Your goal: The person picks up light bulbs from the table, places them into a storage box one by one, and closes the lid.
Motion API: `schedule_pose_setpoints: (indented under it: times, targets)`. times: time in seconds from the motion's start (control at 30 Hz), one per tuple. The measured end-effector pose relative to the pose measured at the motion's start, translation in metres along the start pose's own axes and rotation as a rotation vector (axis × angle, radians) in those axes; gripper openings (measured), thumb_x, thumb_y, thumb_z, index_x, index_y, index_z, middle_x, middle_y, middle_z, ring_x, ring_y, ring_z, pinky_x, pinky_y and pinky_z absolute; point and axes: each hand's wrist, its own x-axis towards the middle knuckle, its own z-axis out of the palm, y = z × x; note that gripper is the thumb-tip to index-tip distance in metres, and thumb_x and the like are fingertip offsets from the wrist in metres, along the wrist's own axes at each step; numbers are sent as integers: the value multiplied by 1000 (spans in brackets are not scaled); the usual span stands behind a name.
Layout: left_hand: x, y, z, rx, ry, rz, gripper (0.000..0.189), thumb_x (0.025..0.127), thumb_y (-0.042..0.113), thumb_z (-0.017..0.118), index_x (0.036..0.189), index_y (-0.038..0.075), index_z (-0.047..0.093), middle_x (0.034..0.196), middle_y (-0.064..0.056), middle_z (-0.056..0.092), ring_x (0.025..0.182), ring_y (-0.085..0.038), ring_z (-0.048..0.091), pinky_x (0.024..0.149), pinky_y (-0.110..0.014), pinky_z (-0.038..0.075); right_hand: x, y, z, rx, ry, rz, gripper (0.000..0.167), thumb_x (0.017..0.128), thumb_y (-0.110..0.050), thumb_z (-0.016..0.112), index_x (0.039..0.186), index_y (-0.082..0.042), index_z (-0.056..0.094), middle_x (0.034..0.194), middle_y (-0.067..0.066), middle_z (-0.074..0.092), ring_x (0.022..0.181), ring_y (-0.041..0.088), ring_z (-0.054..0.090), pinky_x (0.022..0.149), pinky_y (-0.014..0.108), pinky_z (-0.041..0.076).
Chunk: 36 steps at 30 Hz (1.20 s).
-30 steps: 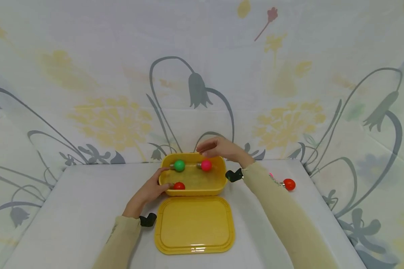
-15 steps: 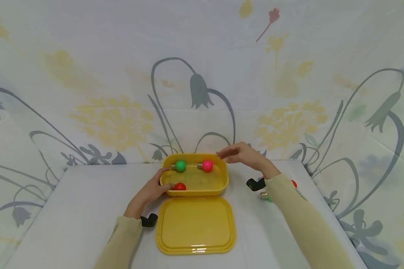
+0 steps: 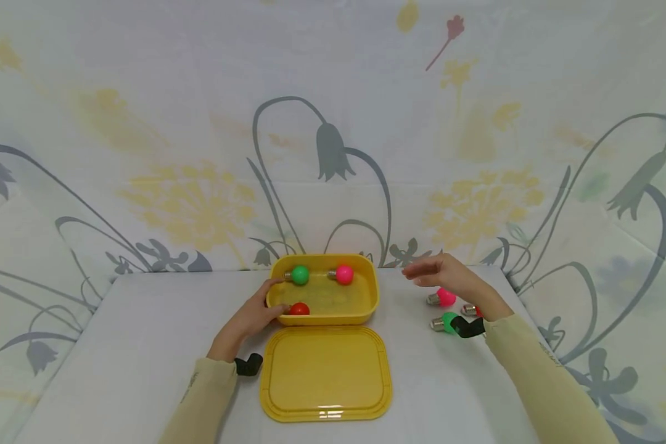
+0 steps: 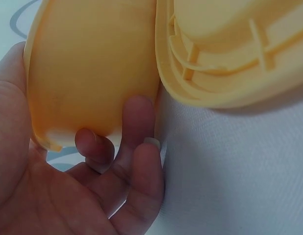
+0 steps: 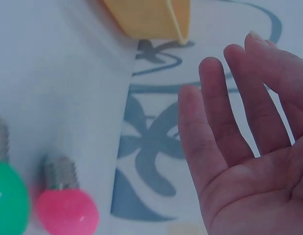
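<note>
My left hand (image 3: 252, 313) grips the left end of a yellow plastic box (image 3: 369, 302), its fingers also showing against the wall in the left wrist view. Inside lie small light bulbs with metal screw bases: a green bulb (image 3: 300, 275), a pink bulb (image 3: 344, 275) and a red bulb (image 3: 299, 309) by the front wall. Fingers extended and holding nothing, my right hand (image 3: 449, 277) hovers right of the box. Near it on the table are another pink bulb (image 3: 446, 297), another green bulb (image 3: 449, 322) and another red bulb (image 3: 470, 310), partly hidden by the wrist.
A yellow lid (image 3: 325, 373) lies flat in front of the box, close to its front wall. White cloth covers the table (image 3: 144, 345). Behind it rises a flower-patterned curtain (image 3: 288, 185).
My right hand has moved from above the box out to the right, its fingers empty, uncovering the bulbs on the table there. The left hand stays on the box.
</note>
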Motion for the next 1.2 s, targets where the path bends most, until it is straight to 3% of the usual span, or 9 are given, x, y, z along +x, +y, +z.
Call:
schedule_pose_setpoints:
  times: [0.17,0.33,0.67,0.77,1.0,1.2]
  targets:
    - [-1,3,0,6,3,-6,67,93,26,68,150,16,35,147,-27,42,121,-38,48,105,-53,36,-20,16,-8,-15,48,38,35,95,-18,69,128,-5,66,130,21,62,122,36,57,94,30,49]
    - [-1,3,0,5,3,-10,67,93,26,68,150,16,35,146,-26,43,120,-38,49,105,-52,37,-39,29,-12,-28,79,43,36,94,-21,70,127,-7,67,131,19,62,119,34,59,93,27,48]
    - [0,1,1,19,2,-27,67,93,27,68,151,19,35,147,-23,44,121,-37,49,106,-53,36,-68,54,-14,-41,131,41,40,92,-18,72,128,-2,66,128,15,65,117,12,59,89,21,45]
    - [1,3,1,18,1,-25,67,92,29,68,150,20,35,147,-22,44,121,-36,49,106,-53,36,-76,60,-13,-42,139,36,39,94,-16,70,129,-1,65,129,16,63,120,15,57,89,21,46]
    - [1,5,1,10,-2,-24,67,92,28,68,150,20,35,146,-21,45,118,-35,50,105,-51,38,-85,73,-7,-92,189,65,38,93,-16,70,128,-2,66,126,16,65,119,34,57,87,23,48]
    - [0,4,1,11,-1,-34,66,92,27,68,150,19,36,145,-22,46,116,-35,50,103,-50,39,-90,78,0,-98,235,79,37,92,-15,71,126,-3,67,125,18,65,114,31,60,85,24,50]
